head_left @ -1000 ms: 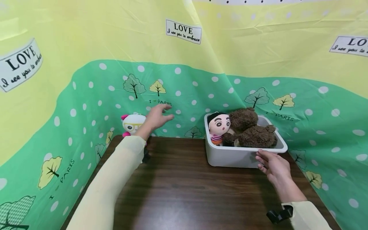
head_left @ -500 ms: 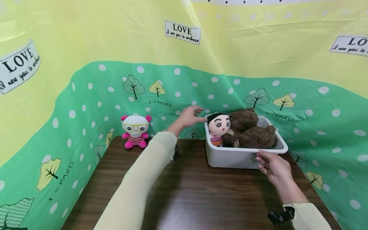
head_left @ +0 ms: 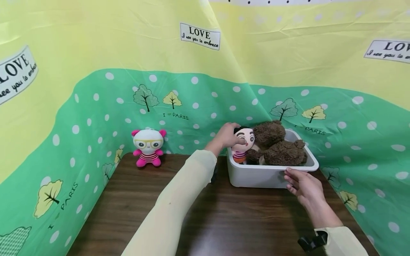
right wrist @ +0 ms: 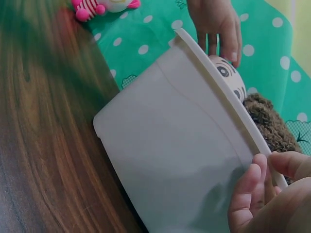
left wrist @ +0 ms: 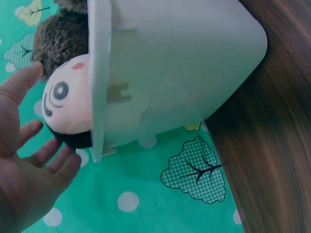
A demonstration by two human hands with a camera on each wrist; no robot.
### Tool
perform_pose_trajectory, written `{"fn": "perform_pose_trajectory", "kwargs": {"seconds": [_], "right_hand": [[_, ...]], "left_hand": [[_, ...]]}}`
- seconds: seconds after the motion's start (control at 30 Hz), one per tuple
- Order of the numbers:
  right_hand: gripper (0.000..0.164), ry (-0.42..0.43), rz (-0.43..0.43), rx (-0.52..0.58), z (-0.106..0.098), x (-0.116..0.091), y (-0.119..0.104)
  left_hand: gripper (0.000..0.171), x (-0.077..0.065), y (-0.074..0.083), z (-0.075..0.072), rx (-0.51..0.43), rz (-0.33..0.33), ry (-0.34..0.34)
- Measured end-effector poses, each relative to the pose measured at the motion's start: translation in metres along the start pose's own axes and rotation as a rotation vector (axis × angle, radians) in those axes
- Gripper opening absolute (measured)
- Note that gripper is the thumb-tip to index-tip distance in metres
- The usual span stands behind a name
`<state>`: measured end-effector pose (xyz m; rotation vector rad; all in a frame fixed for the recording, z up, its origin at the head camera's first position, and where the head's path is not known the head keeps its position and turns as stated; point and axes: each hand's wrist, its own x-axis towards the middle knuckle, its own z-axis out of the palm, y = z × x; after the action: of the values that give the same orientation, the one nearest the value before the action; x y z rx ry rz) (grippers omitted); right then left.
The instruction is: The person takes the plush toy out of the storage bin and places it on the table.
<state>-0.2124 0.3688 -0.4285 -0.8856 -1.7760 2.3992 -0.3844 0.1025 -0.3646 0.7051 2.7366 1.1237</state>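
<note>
A doll point(head_left: 245, 142) with a round head, black hair and a striped shirt sits at the left end of a light grey plastic bin point(head_left: 256, 177). My left hand point(head_left: 228, 135) is at its head, thumb in front of the face and fingers around the hair side; the left wrist view shows these fingers point(left wrist: 65, 162) spread, not closed tight on the head point(left wrist: 68, 104). With thumb and fingers my right hand point(head_left: 305, 188) pinches the bin's front rim near its right corner. Two brown fluffy plush toys point(head_left: 285, 153) lie beside the doll in the bin.
A pink and white panda plush point(head_left: 148, 147) with yellow glasses sits at the back left of the dark wooden table point(head_left: 144, 199). A green and yellow printed cloth point(head_left: 198, 81) hangs behind and along both sides.
My left hand has moved right, from in front of the panda plush across to the doll's head in the bin. The right hand stays on the rim.
</note>
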Motion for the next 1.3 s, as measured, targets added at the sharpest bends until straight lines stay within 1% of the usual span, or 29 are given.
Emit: {"fn": "perform_pose_trajectory", "kwargs": {"seconds": [0.1,0.2,0.33,0.43,0.63,0.8,0.93,1.1,1.3], "right_hand": [[0.005,-0.002,-0.006,0.002,0.0,-0.001,0.0],[0.005,0.002,-0.01,-0.004,0.0,-0.001,0.0],[0.005,0.016,-0.005,-0.016,0.0,0.0,0.0],[0.004,0.023,0.003,-0.021,0.001,0.0,0.0],[0.005,0.022,0.003,-0.019,0.002,0.0,0.0],[0.005,0.025,-0.006,-0.019,0.001,-0.001,0.0],[0.007,0.033,0.001,-0.022,0.001,0.0,0.0],[0.004,0.04,0.01,-0.023,0.001,-0.001,0.001],[0.005,0.032,0.006,-0.016,0.001,-0.001,0.0]], "left_hand": [[0.072,0.002,0.003,0.005,0.071,-0.027,0.037],[0.066,0.005,0.004,0.01,0.11,-0.049,0.082],[0.058,0.008,0.0,0.015,0.103,-0.061,0.132],[0.055,0.009,-0.003,0.018,0.103,-0.062,0.157],[0.047,0.008,-0.006,0.02,0.103,-0.031,0.184],[0.043,0.005,-0.004,0.018,0.091,-0.001,0.211],[0.04,0.002,-0.001,0.013,0.097,0.03,0.221],[0.037,-0.001,0.004,0.007,0.114,0.069,0.237],[0.035,-0.004,0.012,-0.001,0.111,0.088,0.261]]}}
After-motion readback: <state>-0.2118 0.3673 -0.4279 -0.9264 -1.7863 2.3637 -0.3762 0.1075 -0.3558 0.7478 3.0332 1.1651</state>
